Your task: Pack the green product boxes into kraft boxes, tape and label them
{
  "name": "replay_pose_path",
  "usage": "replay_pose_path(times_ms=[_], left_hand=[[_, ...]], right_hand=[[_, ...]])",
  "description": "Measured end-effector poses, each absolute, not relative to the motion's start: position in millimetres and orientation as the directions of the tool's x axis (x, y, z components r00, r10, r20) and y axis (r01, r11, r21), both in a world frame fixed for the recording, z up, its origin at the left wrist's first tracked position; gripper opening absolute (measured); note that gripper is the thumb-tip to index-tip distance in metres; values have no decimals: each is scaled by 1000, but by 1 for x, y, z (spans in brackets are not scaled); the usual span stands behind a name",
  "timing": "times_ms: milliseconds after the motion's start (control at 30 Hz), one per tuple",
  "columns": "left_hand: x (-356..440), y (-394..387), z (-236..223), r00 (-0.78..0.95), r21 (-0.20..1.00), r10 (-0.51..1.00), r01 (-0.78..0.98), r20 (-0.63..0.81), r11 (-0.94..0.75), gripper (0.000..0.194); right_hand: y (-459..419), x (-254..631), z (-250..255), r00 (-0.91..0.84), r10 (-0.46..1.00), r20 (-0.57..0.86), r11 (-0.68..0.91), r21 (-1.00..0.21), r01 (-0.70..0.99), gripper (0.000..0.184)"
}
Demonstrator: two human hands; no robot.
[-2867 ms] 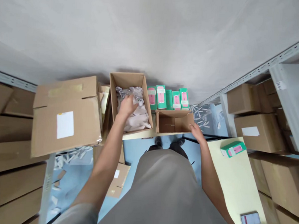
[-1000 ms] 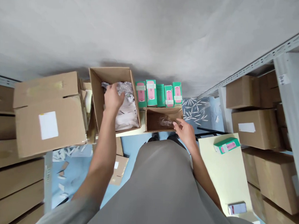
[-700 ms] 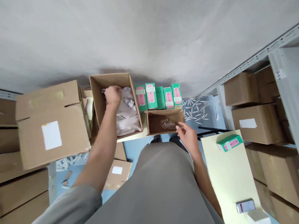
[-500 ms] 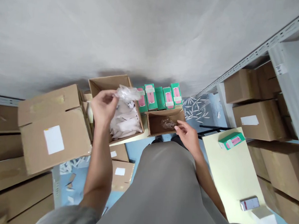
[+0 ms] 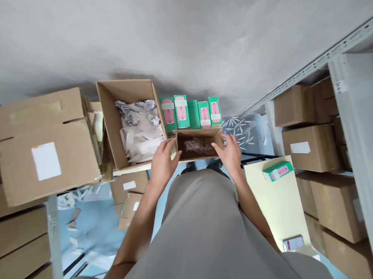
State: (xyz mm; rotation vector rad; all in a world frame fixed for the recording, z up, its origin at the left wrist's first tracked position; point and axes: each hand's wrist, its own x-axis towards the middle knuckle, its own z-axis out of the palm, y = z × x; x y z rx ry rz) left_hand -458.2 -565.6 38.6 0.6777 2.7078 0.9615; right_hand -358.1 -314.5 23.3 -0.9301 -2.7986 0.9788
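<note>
A small open cardboard box [image 5: 205,136] sits in front of me with crumpled clear plastic [image 5: 195,145] in the bottom. My left hand [image 5: 165,163] grips its left end, thumb over the rim and fingers along the outside. At the right end, my right hand [image 5: 230,154] holds the box the same way. Behind it stands a row of green boxes with pink fronts [image 5: 181,110]. To the left is a larger open carton [image 5: 112,127] filled with crumpled white paper [image 5: 139,133].
A big closed carton [image 5: 75,163] stands at the far left. On the right, a pale table [image 5: 273,202] carries a green box [image 5: 277,171] and a phone [image 5: 293,243]. Shelves with cartons [image 5: 317,148] line the right side. White scraps [image 5: 240,132] lie on the floor.
My left hand has let go of the crumpled clear plastic and moved right and down to the small box. My right hand has closed on the box's right end.
</note>
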Motion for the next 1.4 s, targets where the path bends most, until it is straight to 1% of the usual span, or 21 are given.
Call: replay_pose_path(times_ms=[33,67,133,167,200,233,300,367,400,467,533,600,700,767,867,933,1033,1200,1267,1333,1400], left_hand=[[-457,-569,36,-881,607,470,341,-61,718,46],[-455,-570,34,-877,581,470,331,-102,744,46],[-453,-571,27,-856,539,488,334,-170,774,48],[-452,-571,23,-843,525,504,347,-188,777,49],[-451,-570,19,-829,517,524,368,-194,773,50],[-450,-568,15,-815,511,547,395,-188,764,51],[-447,-564,7,-788,502,594,452,-162,737,51],[-443,-556,-1,-748,500,644,503,-157,705,45],[-440,-551,-4,-718,503,674,524,-173,687,42],[-431,-537,-12,-631,520,741,563,-232,642,38],[-418,-516,-19,-507,555,814,605,-284,571,38],[-400,-489,-25,-367,598,882,649,-295,470,41],[-361,-437,-30,-140,644,957,714,-253,275,48],[-327,-400,-30,-2,660,974,734,-228,157,51],[-267,-345,-26,144,674,966,737,-216,41,52],[-227,-312,-25,207,677,956,736,-210,-11,52],[-171,-267,-26,263,673,945,737,-196,-66,51],[-111,-214,-28,264,663,946,745,-187,-77,48],[-101,-199,-28,266,695,943,717,-201,-54,46],[-99,-184,-31,232,761,948,648,-217,15,43],[-102,-166,-38,109,795,964,592,-242,132,42]], right_hand=[[-309,-356,18,-786,594,-169,635,-501,588,54],[-306,-354,12,-766,608,-206,647,-431,629,53],[-303,-349,4,-743,579,-337,671,-321,668,40],[-303,-345,0,-728,559,-398,678,-286,677,32],[-304,-340,-2,-712,549,-438,676,-267,686,29],[-305,-333,-5,-699,550,-457,666,-265,698,31],[-306,-310,-9,-677,587,-445,615,-300,730,36],[-308,-275,-12,-636,650,-415,518,-371,771,37],[-310,-254,-14,-598,688,-410,442,-418,794,39],[-315,-208,-17,-481,761,-435,214,-531,820,44],[-325,-159,-18,-337,812,-476,-56,-639,767,51],[-336,-112,-15,-188,851,-491,-259,-703,662,57],[-349,-44,-7,33,884,-466,-405,-731,549,63],[-353,1,-2,159,889,-429,-447,-740,503,64],[-348,64,-1,304,878,-370,-475,-755,452,66],[-339,101,-5,365,860,-357,-495,-758,426,66],[-317,147,-15,406,841,-358,-516,-756,403,66],[-279,201,-27,411,844,-343,-494,-797,349,68],[-267,216,-30,402,850,-341,-484,-807,338,69],[-258,226,-31,378,857,-349,-481,-804,348,69],[-252,233,-32,346,867,-359,-478,-797,370,66]])
